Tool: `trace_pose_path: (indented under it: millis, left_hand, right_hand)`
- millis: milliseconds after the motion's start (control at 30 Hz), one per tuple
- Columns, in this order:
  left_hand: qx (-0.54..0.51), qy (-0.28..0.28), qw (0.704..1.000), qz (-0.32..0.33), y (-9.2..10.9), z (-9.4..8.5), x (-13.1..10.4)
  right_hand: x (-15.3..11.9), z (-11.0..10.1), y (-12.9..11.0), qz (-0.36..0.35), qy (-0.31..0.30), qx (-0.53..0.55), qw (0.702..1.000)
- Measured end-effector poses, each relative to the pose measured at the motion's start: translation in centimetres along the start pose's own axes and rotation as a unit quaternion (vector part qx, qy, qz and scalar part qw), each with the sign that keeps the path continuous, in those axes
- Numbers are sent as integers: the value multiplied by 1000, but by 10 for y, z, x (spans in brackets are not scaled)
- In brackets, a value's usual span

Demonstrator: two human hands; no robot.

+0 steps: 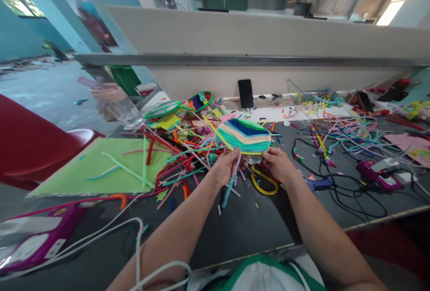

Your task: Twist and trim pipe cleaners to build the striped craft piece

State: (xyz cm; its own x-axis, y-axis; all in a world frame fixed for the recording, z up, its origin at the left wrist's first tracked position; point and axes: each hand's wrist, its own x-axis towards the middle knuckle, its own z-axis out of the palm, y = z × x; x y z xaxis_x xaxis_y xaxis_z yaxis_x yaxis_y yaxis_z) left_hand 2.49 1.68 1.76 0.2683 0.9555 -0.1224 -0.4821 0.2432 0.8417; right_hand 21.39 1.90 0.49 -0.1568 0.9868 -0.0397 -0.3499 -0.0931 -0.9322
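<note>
My left hand (pixel 223 166) and my right hand (pixel 277 162) pinch the lower edge of a striped pipe-cleaner panel (pixel 247 135), held up above the table. The panel has teal, cream, blue and green bands, with yellow pipe cleaner along its bottom and left edges. Beneath my left hand hangs a lilac and blue pipe cleaner (pixel 229 190). Close under my right hand lies a yellow loop (pixel 260 188), which looks like a scissors handle. Behind my left hand spreads a tangle of coloured pipe cleaners (pixel 181 161).
A green sheet (pixel 90 170) lies left, near a clear tumbler (pixel 119 107). A phone (pixel 246 93) leans against the partition. To the right are a blue glue gun (pixel 318 184), black cables, a purple power strip (pixel 378 175) and more pipe cleaners. A white cable crosses by my left forearm.
</note>
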Motion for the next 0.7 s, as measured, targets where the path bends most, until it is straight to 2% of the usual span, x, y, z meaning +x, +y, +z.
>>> trace_pose_path:
  millis: [167,367,533,700]
  left_hand:
    - [24,-22,999,24,3,-5,0]
    - [81,-42,995,39,-4,-15,6]
    - [119,-66,990,42,-6,-18,7]
    - [111,-62,991,42,-10,-15,8]
  right_hand:
    - [1,3,3,-1,1,-3,1000]
    - [4,-1,4,-58,25,-26,998]
    - [4,-4,2,-49,2,-26,998]
    - [4,-4,0,-28,24,30,999]
